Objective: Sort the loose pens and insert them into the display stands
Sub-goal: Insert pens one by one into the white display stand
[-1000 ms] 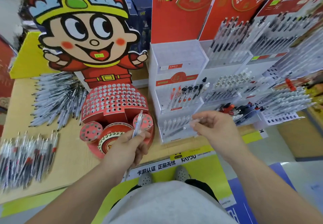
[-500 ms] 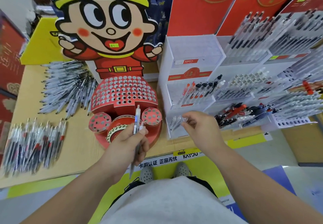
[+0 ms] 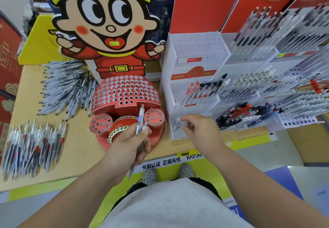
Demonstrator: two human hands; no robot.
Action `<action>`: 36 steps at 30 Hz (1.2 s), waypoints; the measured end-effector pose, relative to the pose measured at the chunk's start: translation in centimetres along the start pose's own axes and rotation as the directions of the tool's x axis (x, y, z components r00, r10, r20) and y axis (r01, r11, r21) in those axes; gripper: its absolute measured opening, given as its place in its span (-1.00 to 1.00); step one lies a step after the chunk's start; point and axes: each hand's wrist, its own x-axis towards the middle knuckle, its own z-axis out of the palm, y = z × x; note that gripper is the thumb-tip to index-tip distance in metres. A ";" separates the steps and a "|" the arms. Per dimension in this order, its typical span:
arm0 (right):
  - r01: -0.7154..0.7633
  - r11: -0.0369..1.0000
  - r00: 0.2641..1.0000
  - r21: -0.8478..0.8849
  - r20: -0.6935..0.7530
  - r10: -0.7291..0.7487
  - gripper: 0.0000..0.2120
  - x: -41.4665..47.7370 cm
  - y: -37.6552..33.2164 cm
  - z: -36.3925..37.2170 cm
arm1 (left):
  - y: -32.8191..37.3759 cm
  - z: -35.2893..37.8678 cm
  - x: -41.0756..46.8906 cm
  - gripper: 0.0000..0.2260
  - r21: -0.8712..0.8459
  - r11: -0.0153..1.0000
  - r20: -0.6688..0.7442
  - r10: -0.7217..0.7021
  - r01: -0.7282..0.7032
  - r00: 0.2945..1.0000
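My left hand (image 3: 127,143) grips a few pens (image 3: 139,121); one clear pen with a blue band sticks up past my fingers and a tip points down below my palm. It hovers in front of the red cartoon display stand (image 3: 124,92), whose holes stand unfilled. My right hand (image 3: 202,132) pinches a clear pen (image 3: 184,124) at the lowest tier of the white tiered stand (image 3: 173,133), beside a few clear pens standing there. The middle tier holds red and black pens (image 3: 203,89). Two piles of loose pens (image 3: 65,85) (image 3: 33,142) lie on the left of the wooden table (image 3: 80,144).
More white stands (image 3: 267,57) packed with pens fill the right side, with a heap of dark and red pens (image 3: 238,113) in a low tray. Red backing cards (image 3: 199,5) rise behind. A yellow box (image 3: 39,46) sits at the back left. My feet are at the table's front edge.
My right hand has come down and left with the clear pen, from mid-air to the bottom tier of the white stand. My left hand kept its pens and stayed before the red stand.
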 end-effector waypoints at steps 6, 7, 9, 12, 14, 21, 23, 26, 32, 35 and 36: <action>-0.088 0.996 0.995 -0.019 0.045 0.088 -0.80 0.0 0.1 1.1 | -0.3 -0.2 0.0 -0.85 -0.006 1.000 -0.004 0.010 -0.010 1.000; -0.094 0.995 0.995 -0.021 0.041 0.095 -0.80 0.0 0.1 1.3 | -0.4 -0.3 0.0 -0.85 -0.007 1.000 -0.009 0.010 -0.010 1.000; -0.102 0.994 0.994 -0.031 0.041 0.104 -0.79 0.1 0.2 1.6 | -0.4 -0.3 0.0 -0.84 -0.012 1.000 -0.018 0.011 -0.011 1.000; -0.111 0.992 0.992 -0.054 0.062 0.114 -0.79 0.1 0.4 2.2 | -0.3 -0.3 -0.1 -0.84 -0.027 0.999 -0.021 0.017 -0.017 1.000; -0.110 0.992 0.991 -0.055 0.064 0.113 -0.81 0.0 0.5 2.4 | -0.2 -0.1 -0.2 -0.84 -0.042 0.999 -0.017 0.021 -0.021 1.000; -0.119 0.991 0.990 -0.060 0.073 0.124 -0.83 0.0 0.4 2.6 | 0.1 0.3 -0.4 -0.83 -0.098 0.995 0.013 0.005 -0.003 1.000; -0.132 0.990 0.989 -0.044 0.068 0.135 -0.86 0.0 0.4 2.6 | 0.2 0.5 -0.4 -0.82 -0.092 0.996 0.018 0.003 -0.002 1.000; -0.172 0.985 0.984 0.008 0.047 0.171 -0.87 -0.1 0.6 2.9 | 0.2 0.8 -0.4 -0.82 -0.091 0.996 0.017 0.000 0.001 1.000; -0.235 0.969 0.971 0.071 0.065 0.231 -0.84 -0.2 0.6 2.8 | 0.5 1.4 -0.2 -0.81 -0.093 0.996 0.021 0.004 -0.002 1.000; -0.252 0.964 0.968 0.080 0.027 0.251 -0.76 -0.3 -0.3 1.5 | 0.7 1.7 -0.1 -0.81 -0.086 0.996 0.051 0.017 -0.013 0.999; -0.250 0.962 0.968 0.114 0.006 0.251 -0.76 -0.4 -0.6 0.9 | 0.8 1.8 -0.1 -0.81 -0.081 0.997 0.064 0.021 -0.016 0.998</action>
